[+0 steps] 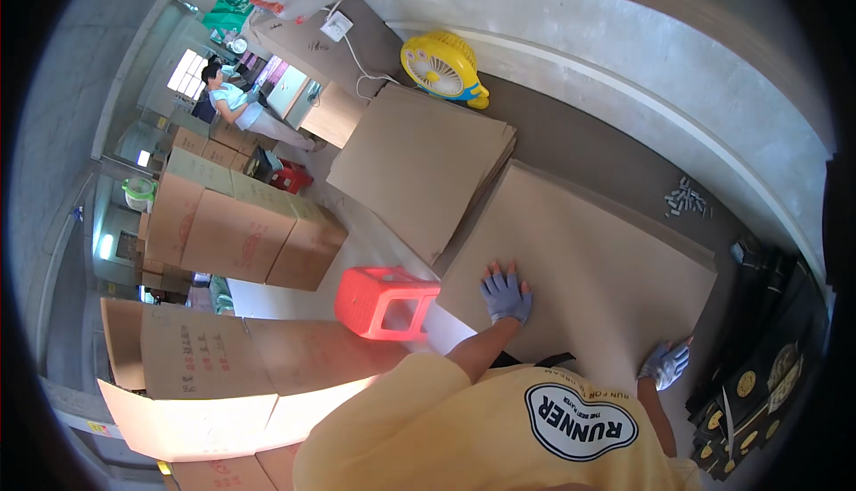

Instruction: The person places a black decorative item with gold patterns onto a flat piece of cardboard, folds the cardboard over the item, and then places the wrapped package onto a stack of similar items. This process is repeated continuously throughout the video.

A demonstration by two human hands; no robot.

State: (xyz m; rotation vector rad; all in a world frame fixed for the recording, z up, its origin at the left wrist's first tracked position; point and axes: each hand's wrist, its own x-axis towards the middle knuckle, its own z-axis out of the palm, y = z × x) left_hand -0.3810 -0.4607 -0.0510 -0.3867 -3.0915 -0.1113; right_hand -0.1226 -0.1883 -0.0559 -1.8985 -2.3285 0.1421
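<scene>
A stack of flat brown cardboard sheets (580, 250) lies in front of me. My left hand (506, 295), in a grey glove with bare fingertips, rests flat on the top sheet near its left side, fingers spread. At the sheet's right edge is my right hand (665, 366), gloved the same way. Its fingers stretch outward along the edge, and I see nothing held in them. Beyond to the left lies a second stack of cardboard sheets (419, 165), slightly uneven at its edge.
A red plastic stool (383, 304) stands left of the stack. Large cardboard boxes (241, 232) line the left side. A yellow fan (441, 67) sits by the wall, with small grey pieces (685, 198) scattered farther right. Black printed bags (758, 375) lie right. Another person (234, 103) works far off.
</scene>
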